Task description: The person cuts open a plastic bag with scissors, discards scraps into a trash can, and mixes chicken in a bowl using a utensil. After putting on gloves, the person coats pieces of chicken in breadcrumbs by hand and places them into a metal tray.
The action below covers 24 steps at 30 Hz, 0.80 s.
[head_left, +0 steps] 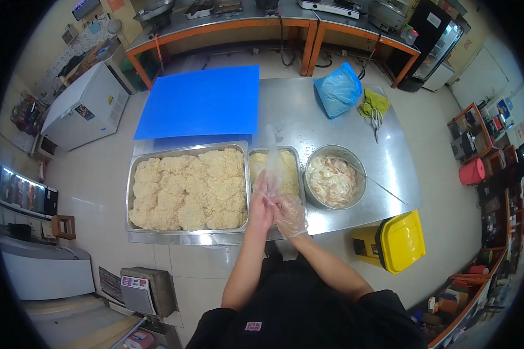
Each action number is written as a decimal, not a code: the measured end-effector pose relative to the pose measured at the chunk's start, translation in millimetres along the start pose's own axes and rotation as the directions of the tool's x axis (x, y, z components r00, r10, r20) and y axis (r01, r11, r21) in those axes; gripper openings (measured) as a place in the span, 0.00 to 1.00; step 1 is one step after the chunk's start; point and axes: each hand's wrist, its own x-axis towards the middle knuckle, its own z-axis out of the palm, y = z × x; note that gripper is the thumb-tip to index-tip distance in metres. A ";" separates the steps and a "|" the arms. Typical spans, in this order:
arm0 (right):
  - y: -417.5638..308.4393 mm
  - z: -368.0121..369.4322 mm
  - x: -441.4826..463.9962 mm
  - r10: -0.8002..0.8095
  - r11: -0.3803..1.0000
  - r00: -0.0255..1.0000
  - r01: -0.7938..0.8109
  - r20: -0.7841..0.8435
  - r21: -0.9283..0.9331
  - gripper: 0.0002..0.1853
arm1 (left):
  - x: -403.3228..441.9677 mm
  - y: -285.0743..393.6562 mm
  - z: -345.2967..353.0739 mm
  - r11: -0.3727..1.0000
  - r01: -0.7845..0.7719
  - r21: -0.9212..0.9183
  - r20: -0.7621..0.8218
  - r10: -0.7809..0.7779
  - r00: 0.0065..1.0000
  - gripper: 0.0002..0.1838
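My right hand (pixel 290 216) wears a clear plastic glove, and its fingers are closed on the cuff of a second clear plastic glove (pixel 272 152). That glove is partly over my left hand (pixel 261 205), its empty fingers pointing away from me. Both hands are above the near part of a small metal tray (pixel 300 174) of pale crumbs. To the left lies a large metal tray (pixel 186 231) filled with crumb-coated pieces (pixel 186 186). A round metal pot (pixel 335 205) on the right holds pale, wet pieces, with a long metal handle (pixel 384 187) leaning out over its rim.
On the steel table (pixel 285 104) lie a blue board (pixel 201 99), a blue plastic bag (pixel 337 90), a green cloth (pixel 374 102) and scissors (pixel 376 122). A yellow bin (pixel 403 241) stands at the near right, below the table edge. An orange-framed bench (pixel 227 28) runs behind.
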 end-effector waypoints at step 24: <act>5.3 2.8 -6.8 0.081 0.983 0.983 -0.106 0.165 0.152 0.06 | 16.6 15.0 -0.6 0.955 0.119 -0.271 0.289 -0.037 0.957 0.36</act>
